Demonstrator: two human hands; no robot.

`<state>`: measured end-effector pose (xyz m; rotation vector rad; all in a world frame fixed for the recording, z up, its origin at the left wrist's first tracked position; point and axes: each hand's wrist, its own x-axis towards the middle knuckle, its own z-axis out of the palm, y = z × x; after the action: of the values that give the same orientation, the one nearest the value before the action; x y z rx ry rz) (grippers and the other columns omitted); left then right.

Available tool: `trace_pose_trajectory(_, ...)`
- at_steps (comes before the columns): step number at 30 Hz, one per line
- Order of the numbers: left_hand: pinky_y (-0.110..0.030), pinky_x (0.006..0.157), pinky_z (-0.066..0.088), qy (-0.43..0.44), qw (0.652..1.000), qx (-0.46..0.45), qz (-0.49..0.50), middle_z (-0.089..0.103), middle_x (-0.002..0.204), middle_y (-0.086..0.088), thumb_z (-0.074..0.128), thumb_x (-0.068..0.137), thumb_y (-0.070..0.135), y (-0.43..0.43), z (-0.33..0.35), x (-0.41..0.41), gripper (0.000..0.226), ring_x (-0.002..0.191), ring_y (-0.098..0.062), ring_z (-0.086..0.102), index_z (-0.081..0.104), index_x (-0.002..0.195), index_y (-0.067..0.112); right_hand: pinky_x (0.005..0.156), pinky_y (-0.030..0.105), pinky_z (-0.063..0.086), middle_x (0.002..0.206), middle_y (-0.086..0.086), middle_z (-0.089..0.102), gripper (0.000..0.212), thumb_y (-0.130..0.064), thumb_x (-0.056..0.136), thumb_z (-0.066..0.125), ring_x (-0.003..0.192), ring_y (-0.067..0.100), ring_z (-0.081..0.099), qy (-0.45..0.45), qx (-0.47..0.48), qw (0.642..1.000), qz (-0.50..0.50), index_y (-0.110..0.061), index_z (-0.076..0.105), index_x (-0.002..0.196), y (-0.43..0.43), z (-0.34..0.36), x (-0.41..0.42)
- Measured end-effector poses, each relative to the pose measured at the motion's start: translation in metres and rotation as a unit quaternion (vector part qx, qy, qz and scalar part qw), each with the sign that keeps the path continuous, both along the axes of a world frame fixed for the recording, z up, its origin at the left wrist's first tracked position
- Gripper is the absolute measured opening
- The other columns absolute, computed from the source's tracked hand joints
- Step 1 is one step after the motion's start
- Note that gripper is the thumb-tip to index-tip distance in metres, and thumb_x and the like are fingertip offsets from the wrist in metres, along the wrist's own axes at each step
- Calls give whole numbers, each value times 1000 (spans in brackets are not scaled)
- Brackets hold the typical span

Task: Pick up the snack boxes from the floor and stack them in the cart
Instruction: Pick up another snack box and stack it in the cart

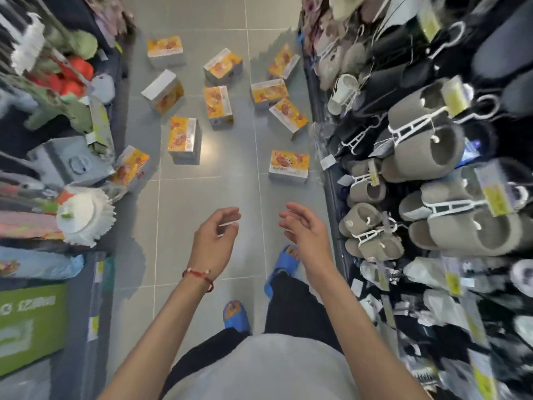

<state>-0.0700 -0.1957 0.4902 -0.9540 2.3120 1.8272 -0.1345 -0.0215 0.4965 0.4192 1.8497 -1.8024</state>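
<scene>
Left hand: left hand (pixel 214 242) is held out over the grey tiled floor (pixel 187 215), fingers loosely curled and spread, holding nothing; a red string bracelet (pixel 199 276) circles its wrist.
Right hand: right hand (pixel 305 232) hangs level with the left one, a gap of bare floor between them, fingers bent and apart, likewise empty.
Nearest box: ahead of the right hand and slightly to its right, an orange and white snack box (pixel 289 166) lies flat on the tiles, apart from both hands.
Box ahead of left hand: another snack box, the centre box (pixel 184 140), stands on the floor forward of the left hand, further off than the nearest one.
Box at the left shelf: well to the left of the left hand, a tilted box (pixel 131 167) leans against the goods at the foot of the left shelving (pixel 72 166).
Far boxes: beyond these, a scatter of seven more boxes (pixel 217 105) lies across the aisle, some upright, some tipped, well apart from the hands.
Right of the hands: racks of grey slippers (pixel 427 145) on white hangers fill the side beyond the right hand.
Below the hands: blue sandals (pixel 284 264) and black trousers show under the forearms.
Cart: not seen in this view.
</scene>
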Motion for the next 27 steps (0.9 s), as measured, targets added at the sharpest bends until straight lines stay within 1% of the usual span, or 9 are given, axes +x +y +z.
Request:
trace_pose_trajectory(5,-24,93,50,-29,999,15,21,70,112,6,56,97,2,-2,-17,-109,30,108,-13,65,65,120,20,89,27,51,112,-2,74,25,-6,102,57,96,10,69,-26,21,999,14,-24,66,117,1,-22,-106)
trace_pose_trajectory(8,-27,94,52,-35,998,36,38,70,109,10,55,97,2,-2,-22,-164,31,109,-12,66,65,120,20,91,26,54,114,-2,75,24,-11,104,56,94,5,70,-35,34,998,31,-20,66,124,0,-27,-164)
trace_pose_trajectory(10,-29,95,51,-44,997,47,36,70,108,11,55,97,3,-3,-27,-200,30,110,-13,65,66,120,19,95,29,53,116,-1,74,27,-11,103,56,98,7,69,-46,45,997,36,-16,65,128,-2,-32,-201)
trace_pose_trajectory(12,-34,99,51,-62,996,57,42,71,109,8,55,97,4,-9,-33,-233,29,111,-17,65,66,120,18,98,33,53,117,0,74,31,-8,101,57,109,14,69,-64,61,995,39,-14,64,131,-8,-35,-234)
trace_pose_trajectory(15,-37,101,50,-82,993,79,36,72,111,1,55,96,3,-23,-50,-279,29,111,-20,66,66,120,15,100,36,52,118,1,74,31,-6,100,56,115,18,67,-82,77,993,36,-17,65,127,-19,-46,-275)
trace_pose_trajectory(19,-31,96,52,-127,986,106,15,74,114,-2,58,95,5,-58,-95,-346,28,111,-18,67,67,121,11,101,37,51,120,3,73,30,-6,100,55,113,18,66,-111,114,987,22,-18,65,125,-47,-79,-335)
trace_pose_trajectory(22,-35,101,50,-177,977,120,3,73,114,-6,60,94,8,-82,-139,-393,25,111,-21,67,68,118,10,105,40,51,117,3,72,29,-9,99,59,107,16,65,-127,144,981,-16,-17,67,126,-65,-118,-376)
trace_pose_trajectory(24,-37,101,50,-211,970,121,-4,73,113,-7,63,94,13,-97,-167,-417,22,110,-24,67,70,115,11,105,40,51,117,2,71,29,-10,98,60,109,17,66,-142,162,976,-27,-18,68,124,-75,-146,-397)
trace_pose_trajectory(27,-34,97,50,-243,962,121,-25,73,113,-8,64,94,16,-113,-207,-447,21,108,-25,67,71,114,13,97,38,55,118,0,72,27,-16,97,61,107,15,67,-150,194,969,-22,-25,68,121,-85,-187,-427)
